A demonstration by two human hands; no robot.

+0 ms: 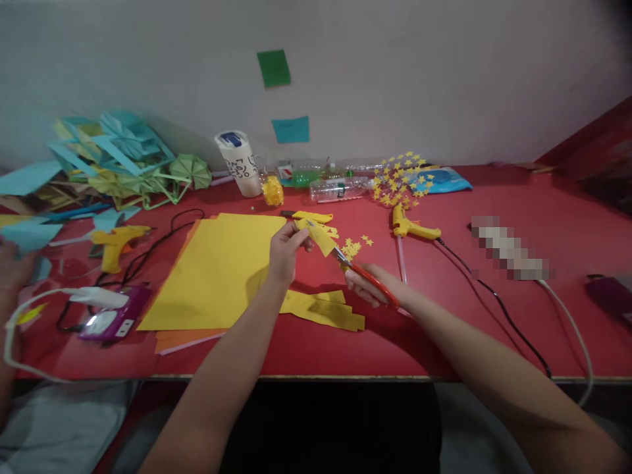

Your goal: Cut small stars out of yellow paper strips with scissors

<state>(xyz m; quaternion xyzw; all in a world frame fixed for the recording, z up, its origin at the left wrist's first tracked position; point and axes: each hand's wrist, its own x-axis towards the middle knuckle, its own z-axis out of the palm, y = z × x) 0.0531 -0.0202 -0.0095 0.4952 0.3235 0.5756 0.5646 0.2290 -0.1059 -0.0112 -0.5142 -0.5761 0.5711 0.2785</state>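
My left hand [286,253] pinches a small piece of yellow paper [323,239] above the red table. In my right hand [371,284] is a pair of scissors [368,280] with red handles, its blades meeting the paper's lower right end. Just beyond the blades lies a little pile of cut yellow stars [351,248]. Yellow paper strips [323,309] rest on the table below my hands. Under my left wrist spreads a stack of yellow sheets [212,273], with orange sheets showing beneath. A yellow utility knife [313,216] lies behind the held paper.
Yellow glue guns lie at right [415,227] and left [117,245], their cords trailing. Plastic bottles [340,189], a white tumbler [239,164] and a star-covered piece [401,179] line the wall. Folded paper shapes [118,158] crowd the back left. Another person's hand [14,263] is far left, near a purple power strip [116,316].
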